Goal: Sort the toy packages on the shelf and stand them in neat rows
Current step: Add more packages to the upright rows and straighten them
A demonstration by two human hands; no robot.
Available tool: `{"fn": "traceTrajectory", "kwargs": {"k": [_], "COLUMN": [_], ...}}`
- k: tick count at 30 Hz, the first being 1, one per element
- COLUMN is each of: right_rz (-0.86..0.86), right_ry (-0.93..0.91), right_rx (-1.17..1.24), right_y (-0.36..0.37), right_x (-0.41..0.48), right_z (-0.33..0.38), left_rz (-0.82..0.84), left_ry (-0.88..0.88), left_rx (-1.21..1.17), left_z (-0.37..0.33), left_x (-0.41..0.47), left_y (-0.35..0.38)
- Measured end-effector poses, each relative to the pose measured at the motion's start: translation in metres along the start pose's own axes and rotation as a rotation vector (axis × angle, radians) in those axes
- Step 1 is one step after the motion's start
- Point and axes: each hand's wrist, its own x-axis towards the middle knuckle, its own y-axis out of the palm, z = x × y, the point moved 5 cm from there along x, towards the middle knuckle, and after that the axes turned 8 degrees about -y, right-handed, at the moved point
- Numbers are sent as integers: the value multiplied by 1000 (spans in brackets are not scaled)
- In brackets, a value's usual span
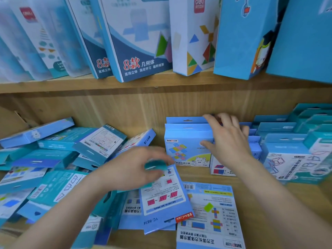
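The left hand (133,169) is blurred, its fingers curled round the tab end of a teal pack (154,167). Just under those fingers a blue pack (163,200) lies flat, and left of them sprawls the loose pile (53,159). The right hand (228,141) spreads relaxed fingers over the tops of the standing row (186,123), its thumb touching the front of the bear box (186,151).
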Motion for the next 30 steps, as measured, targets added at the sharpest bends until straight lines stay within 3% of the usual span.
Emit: {"fn": "traceTrajectory", "kwargs": {"k": [3, 9, 13, 23, 30], "right_rz": [-7, 113, 111, -52, 28], "right_ry": [12, -10, -27, -68, -28], "right_rx": [18, 170, 186, 28, -50], "right_y": [-6, -8, -12, -8, -5], "right_x": [-1, -7, -14, -16, -15], "right_z": [-7, -27, -39, -48, -46], "left_rz": [-274, -362, -357, -398, -429], "left_ry": [-72, -257, -303, -333, -366], "left_rx": [-64, 242, 306, 181, 125], "left_z": [-3, -3, -9, -11, -9], "left_x": [32, 93, 107, 107, 106], "left_y": [-10, 6, 9, 5, 7]}}
